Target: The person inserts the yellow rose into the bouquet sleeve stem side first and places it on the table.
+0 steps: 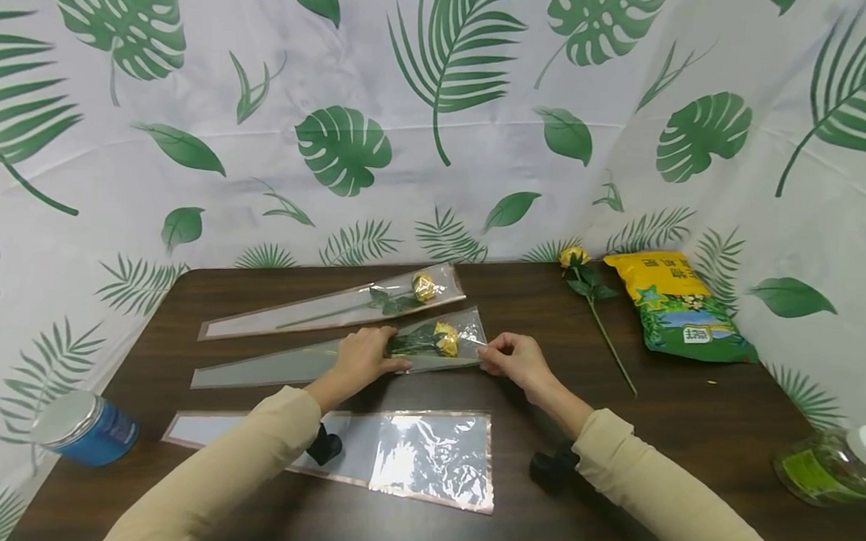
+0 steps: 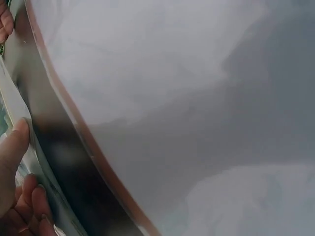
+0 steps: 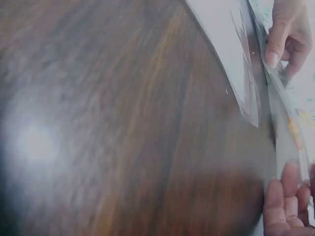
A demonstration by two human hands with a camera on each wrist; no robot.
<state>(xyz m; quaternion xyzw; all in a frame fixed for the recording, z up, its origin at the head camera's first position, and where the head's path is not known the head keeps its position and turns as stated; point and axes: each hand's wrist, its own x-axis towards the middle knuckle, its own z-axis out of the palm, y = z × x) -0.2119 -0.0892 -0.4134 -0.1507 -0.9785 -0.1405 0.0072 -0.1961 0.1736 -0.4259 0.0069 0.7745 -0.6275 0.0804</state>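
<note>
Inside a clear flower sleeve lies a yellow rose with dark green leaves, its bloom toward the wide end. Around the sleeve's middle, just left of the bloom, my left hand grips the film; in the left wrist view, the thumb lies along its edge. My right hand pinches the lower corner of the wide end. The right wrist view catches both hands at its right edge, with the right hand's fingers partly cut off.
Behind lies another sleeved yellow rose; nearer is a flat sleeve. A loose yellow rose lies at the back right beside a yellow-green bag. A blue can stands left, a white-lidded jar right.
</note>
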